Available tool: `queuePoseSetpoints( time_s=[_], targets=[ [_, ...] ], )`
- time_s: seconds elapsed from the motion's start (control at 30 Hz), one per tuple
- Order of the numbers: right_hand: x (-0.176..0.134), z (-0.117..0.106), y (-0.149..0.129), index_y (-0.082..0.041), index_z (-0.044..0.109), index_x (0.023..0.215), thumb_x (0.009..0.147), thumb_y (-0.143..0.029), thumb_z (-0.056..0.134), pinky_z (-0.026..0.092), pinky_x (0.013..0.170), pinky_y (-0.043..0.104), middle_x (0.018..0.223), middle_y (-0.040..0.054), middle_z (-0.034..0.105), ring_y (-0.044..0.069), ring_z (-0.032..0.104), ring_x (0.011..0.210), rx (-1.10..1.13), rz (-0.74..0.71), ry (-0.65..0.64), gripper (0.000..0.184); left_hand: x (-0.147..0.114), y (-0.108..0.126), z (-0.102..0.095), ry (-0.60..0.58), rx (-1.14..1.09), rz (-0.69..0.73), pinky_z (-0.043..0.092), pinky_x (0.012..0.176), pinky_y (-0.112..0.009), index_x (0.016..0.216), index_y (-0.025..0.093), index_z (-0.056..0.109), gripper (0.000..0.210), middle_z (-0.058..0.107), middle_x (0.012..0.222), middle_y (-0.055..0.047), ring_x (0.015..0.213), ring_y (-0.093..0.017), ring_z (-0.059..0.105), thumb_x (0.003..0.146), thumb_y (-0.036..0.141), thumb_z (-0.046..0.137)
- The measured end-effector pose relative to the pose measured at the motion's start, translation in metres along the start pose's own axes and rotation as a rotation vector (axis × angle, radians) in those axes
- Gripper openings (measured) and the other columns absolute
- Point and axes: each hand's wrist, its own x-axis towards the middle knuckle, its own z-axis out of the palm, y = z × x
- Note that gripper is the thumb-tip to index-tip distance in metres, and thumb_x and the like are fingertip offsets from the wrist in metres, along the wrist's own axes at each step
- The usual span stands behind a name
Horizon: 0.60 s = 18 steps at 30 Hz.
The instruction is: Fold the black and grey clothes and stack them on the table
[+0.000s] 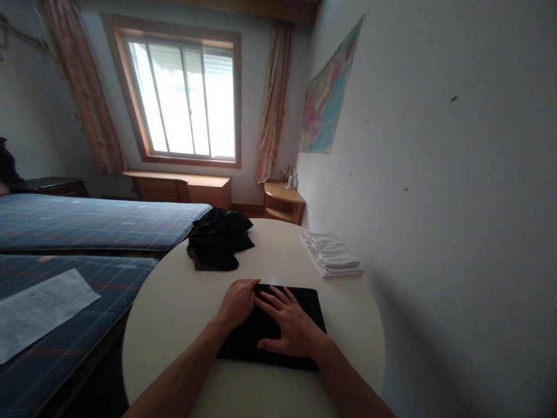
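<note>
A flat black rectangle that looks like a folded cloth (248, 342) lies on the round cream table (165, 331) in front of me. My right hand (291, 325) rests flat on top of it, with the fingers spread and the thumb out to the side. At the cloth's far left edge is my left hand (237, 302), its fingers curled together against that edge; what is under the fingertips is hidden. A crumpled black heap of cloth (220, 238) sits farther back on the left. Folded white cloth (333, 255) lies at the table's far right.
Beds with blue plaid mattresses (100, 223) stand to the left, the nearer one bearing a printed paper sheet (47, 310). A white wall (435, 232) runs along the right. Wooden furniture (204, 188) and a corner shelf (282, 194) stand by the window.
</note>
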Motion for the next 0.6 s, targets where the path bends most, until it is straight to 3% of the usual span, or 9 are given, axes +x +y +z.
queuePoseSetpoints(
  time_s=[0.07, 0.17, 0.37, 0.5, 0.6],
  targets=[
    [0.001, 0.002, 0.001, -0.032, 0.027, 0.155, 0.074, -0.079, 0.057, 0.005, 0.119, 0.060, 0.161, 0.0060, 0.027, 0.038, 0.014, 0.149, -0.029, 0.073, -0.010, 0.098, 0.001, -0.010, 0.000, 0.044, -0.048, -0.028, 0.041, 0.107, -0.038, 0.121, 0.017, 0.066, 0.039, 0.070, 0.120, -0.008, 0.114, -0.022, 0.061, 0.091, 0.016, 0.041],
    [0.002, 0.004, 0.003, -0.030, 0.028, 0.155, 0.071, -0.082, 0.057, 0.005, 0.118, 0.062, 0.162, 0.0081, 0.023, 0.040, 0.013, 0.148, -0.040, 0.148, -0.018, 0.103, -0.001, -0.024, 0.001, 0.092, -0.083, -0.048, 0.042, 0.106, -0.040, 0.117, 0.017, 0.067, 0.032, 0.069, 0.119, -0.010, 0.115, -0.025, 0.059, 0.093, 0.026, 0.047],
    [0.003, 0.008, 0.004, -0.032, 0.034, 0.152, 0.079, -0.078, 0.052, 0.009, 0.120, 0.055, 0.161, 0.0041, 0.029, 0.033, 0.020, 0.148, -0.033, 0.212, 0.023, 0.089, -0.005, -0.031, -0.001, 0.129, -0.089, -0.091, 0.044, 0.101, -0.039, 0.113, 0.018, 0.068, 0.029, 0.069, 0.113, -0.009, 0.109, -0.025, 0.061, 0.094, 0.028, 0.048],
    [0.003, 0.011, 0.005, -0.027, 0.036, 0.152, 0.084, -0.076, 0.046, 0.007, 0.121, 0.053, 0.158, 0.0054, 0.034, 0.031, 0.023, 0.147, -0.051, 0.321, 0.103, 0.084, -0.003, -0.035, -0.001, 0.183, -0.006, -0.209, 0.044, 0.100, -0.043, 0.104, 0.019, 0.069, 0.027, 0.072, 0.107, -0.010, 0.106, -0.028, 0.062, 0.095, 0.031, 0.047],
    [0.003, 0.012, 0.007, -0.027, 0.038, 0.150, 0.086, -0.076, 0.042, 0.007, 0.122, 0.052, 0.157, 0.0047, 0.036, 0.030, 0.024, 0.147, -0.036, 0.338, 0.117, 0.081, 0.000, -0.038, 0.000, 0.197, -0.118, -0.237, 0.046, 0.096, -0.040, 0.102, 0.019, 0.067, 0.024, 0.072, 0.105, -0.009, 0.102, -0.026, 0.064, 0.093, 0.030, 0.047]
  ],
)
